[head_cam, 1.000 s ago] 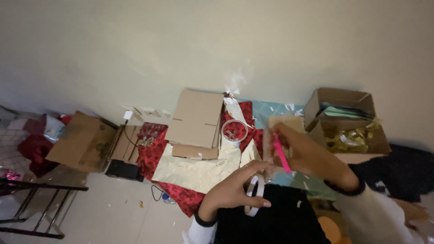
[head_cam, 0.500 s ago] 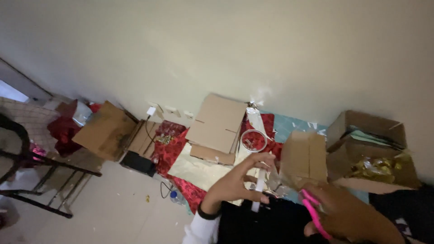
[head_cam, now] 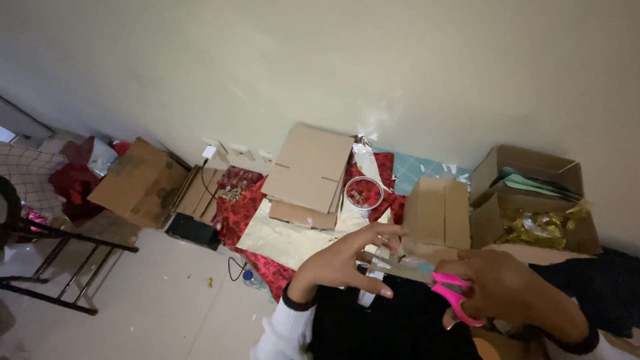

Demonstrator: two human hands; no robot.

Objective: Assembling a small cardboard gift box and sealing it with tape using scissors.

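Observation:
My right hand (head_cam: 517, 290) grips pink-handled scissors (head_cam: 448, 290) at the lower right, their blades pointing left. My left hand (head_cam: 345, 260) reaches in from the bottom centre with fingers spread, pinching a strip of clear tape (head_cam: 393, 263) that runs toward the scissor blades. A white tape roll (head_cam: 368, 293) hangs just under the left hand's fingers. Both hands hover over my dark lap, in front of a small flat cardboard box (head_cam: 437, 213) on the floor.
Along the wall lie a flattened cardboard box (head_cam: 312, 167), red and gold wrapping paper (head_cam: 280, 233), a round clear tub (head_cam: 364, 192), and open boxes at the right (head_cam: 533, 200) and left (head_cam: 133, 183). A black metal rack (head_cam: 60, 247) stands at the left.
The view shifted right then settled. My right hand with the scissors dropped from above the cardboard to the lower right, and now meets the left hand at the tape strip.

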